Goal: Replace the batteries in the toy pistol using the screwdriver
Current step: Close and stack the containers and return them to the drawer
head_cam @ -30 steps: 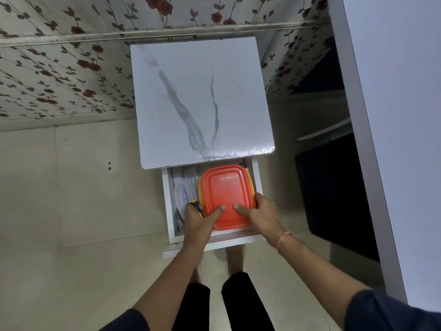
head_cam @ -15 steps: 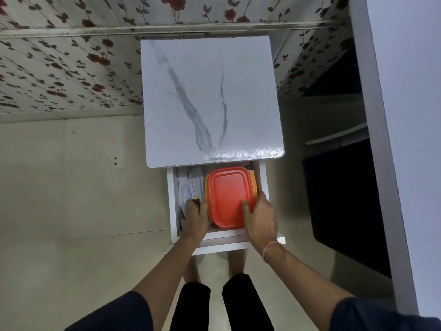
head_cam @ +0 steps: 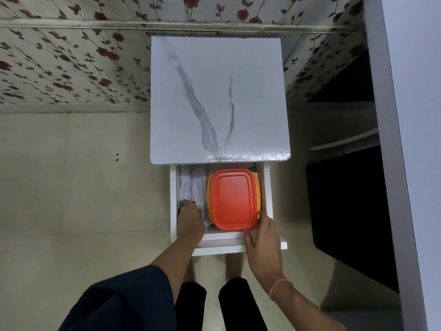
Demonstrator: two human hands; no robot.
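Observation:
A white drawer (head_cam: 268, 187) stands pulled out under a small marble-patterned table (head_cam: 214, 91). Inside it lies an orange box with a red lid (head_cam: 235, 199). My left hand (head_cam: 191, 220) is in the drawer's left part and grips the handle of the screwdriver (head_cam: 191, 189), whose thin metal shaft points away from me over white papers. The handle is almost fully hidden in my fist. My right hand (head_cam: 260, 235) touches the box's near right corner with fairly straight fingers. No toy pistol or batteries are visible.
White papers or cloth (head_cam: 198, 185) line the drawer's left side. A white panel (head_cam: 405, 139) rises on the right, with a dark opening (head_cam: 346, 211) beside it. Floral wallpaper covers the wall behind. Beige floor tiles (head_cam: 83, 175) lie to the left.
My right hand has slid off the lid to the box's near right corner. My left hand has moved from the box's left edge toward the drawer's left wall with the screwdriver.

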